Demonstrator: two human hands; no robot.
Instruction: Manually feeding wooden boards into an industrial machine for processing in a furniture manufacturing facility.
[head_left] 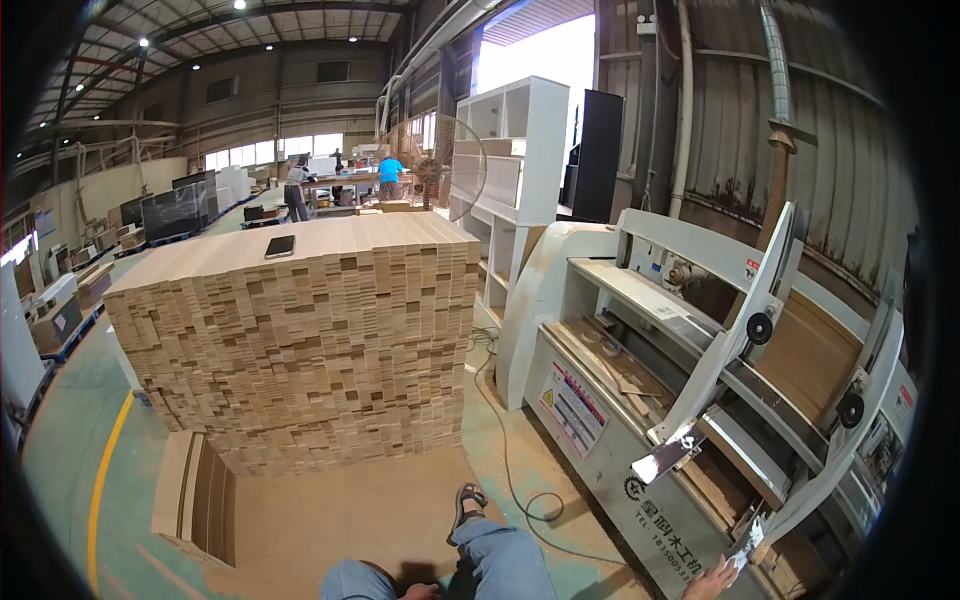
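My right hand [708,582] reaches in at the lower right, its fingers stretched out against a whitish, worn end piece [746,548] on the lower frame of a large white woodworking machine [575,455]. Low in the picture, my left hand [422,592] rests between my knees; only a small part of it shows, and its fingers are mostly cut off by the lower edge. In front of me rises a tall stack of brown board strips [300,350], with a dark phone [281,246] lying on top.
Several brown boards [190,500] lean at the stack's lower left. A dark cable [508,450] trails over the floor beside the machine. Behind the stack are a large fan [432,168] and white shelving [540,150]. Two people [390,176] stand farther back.
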